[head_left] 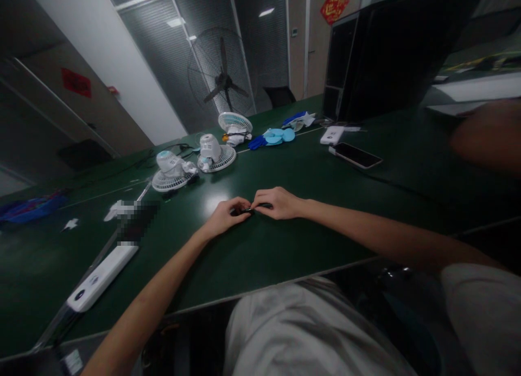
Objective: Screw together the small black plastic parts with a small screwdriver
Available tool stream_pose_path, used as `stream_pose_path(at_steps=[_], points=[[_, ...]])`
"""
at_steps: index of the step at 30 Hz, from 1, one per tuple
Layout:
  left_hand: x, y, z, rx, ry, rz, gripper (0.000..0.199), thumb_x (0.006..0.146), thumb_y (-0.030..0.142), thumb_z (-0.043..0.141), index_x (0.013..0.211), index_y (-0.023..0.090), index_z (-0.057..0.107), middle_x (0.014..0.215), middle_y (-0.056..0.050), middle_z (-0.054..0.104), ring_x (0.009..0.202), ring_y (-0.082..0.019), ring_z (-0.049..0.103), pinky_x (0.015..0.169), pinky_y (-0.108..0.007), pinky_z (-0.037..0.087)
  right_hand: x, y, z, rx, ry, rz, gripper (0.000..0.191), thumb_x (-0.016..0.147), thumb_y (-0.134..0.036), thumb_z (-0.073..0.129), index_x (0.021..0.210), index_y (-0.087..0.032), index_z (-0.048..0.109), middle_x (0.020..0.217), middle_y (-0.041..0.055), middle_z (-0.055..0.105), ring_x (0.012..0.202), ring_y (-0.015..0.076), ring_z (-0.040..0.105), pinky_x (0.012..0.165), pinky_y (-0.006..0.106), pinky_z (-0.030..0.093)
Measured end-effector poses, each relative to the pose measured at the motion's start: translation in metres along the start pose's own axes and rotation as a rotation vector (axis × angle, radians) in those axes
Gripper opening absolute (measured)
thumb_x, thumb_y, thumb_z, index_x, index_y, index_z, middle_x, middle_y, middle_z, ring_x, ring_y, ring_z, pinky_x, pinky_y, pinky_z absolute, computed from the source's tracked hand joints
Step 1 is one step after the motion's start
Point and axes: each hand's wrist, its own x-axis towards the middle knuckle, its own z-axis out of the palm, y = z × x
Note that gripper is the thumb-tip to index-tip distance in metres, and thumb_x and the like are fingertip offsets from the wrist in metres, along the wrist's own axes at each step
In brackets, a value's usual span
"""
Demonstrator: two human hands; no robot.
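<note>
My left hand [223, 217] and my right hand [281, 203] meet just above the green table, fingertips nearly touching. Pinched between them is a small, thin dark item [247, 210] with a shiny spot; its kind is too small to make out. Its dark end [266, 205] shows under the curled fingers of my right hand. Thumb and fingers of my left hand close around the other side of it. Beyond my hands lies a white fan head [217, 154], face down on its grille, with another fan head [173, 170] to its left.
A third fan head [235, 127] stands farther back, beside light-blue fan blades [279, 136] and blue gloves [257, 142]. On the right lie a phone [358, 155] and a white box [332, 134]. A long white device [103, 275] rests at left. A blurred hand [490, 137] shows at far right.
</note>
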Motion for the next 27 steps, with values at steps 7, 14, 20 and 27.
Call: stream_pose_path(at_steps=[7, 14, 20, 27], points=[[0.0007, 0.0015, 0.0025, 0.023, 0.017, 0.001, 0.035, 0.090, 0.042, 0.074, 0.118, 0.022, 0.070, 0.109, -0.006, 0.074, 0.088, -0.020, 0.067, 0.083, -0.031, 0.053, -0.0002, -0.0002, 0.0017, -0.013, 0.008, 0.004, 0.022, 0.104, -0.027, 0.060, 0.120, -0.020, 0.073, 0.115, 0.0066, 0.071, 0.092, 0.0178, 0.069, 0.076, 0.028, 0.048], [0.0011, 0.0048, 0.0027, 0.048, 0.022, -0.008, 0.050, 0.087, 0.038, 0.076, 0.133, 0.023, 0.062, 0.113, -0.006, 0.074, 0.101, -0.024, 0.069, 0.093, -0.035, 0.052, 0.0001, -0.0022, 0.0003, -0.039, 0.038, 0.054, 0.023, 0.104, -0.026, 0.060, 0.122, -0.020, 0.073, 0.114, 0.0069, 0.070, 0.090, 0.0177, 0.068, 0.075, 0.028, 0.049], [0.0017, 0.0025, 0.0012, 0.099, 0.038, 0.003, 0.048, 0.087, 0.042, 0.077, 0.131, 0.024, 0.067, 0.126, -0.009, 0.068, 0.113, -0.027, 0.064, 0.097, -0.039, 0.051, 0.0009, -0.0005, 0.0016, -0.090, 0.076, 0.159, 0.021, 0.103, -0.024, 0.061, 0.121, -0.021, 0.073, 0.116, 0.0065, 0.071, 0.096, 0.0195, 0.069, 0.080, 0.030, 0.052], [0.0013, -0.0001, 0.0011, 0.123, 0.031, 0.036, 0.053, 0.090, 0.041, 0.075, 0.140, 0.027, 0.063, 0.133, -0.010, 0.066, 0.121, -0.028, 0.061, 0.103, -0.042, 0.049, 0.0008, 0.0049, 0.0038, -0.149, 0.099, 0.306, 0.028, 0.103, -0.036, 0.066, 0.123, -0.016, 0.065, 0.121, 0.0084, 0.068, 0.102, 0.0217, 0.069, 0.089, 0.042, 0.060]])
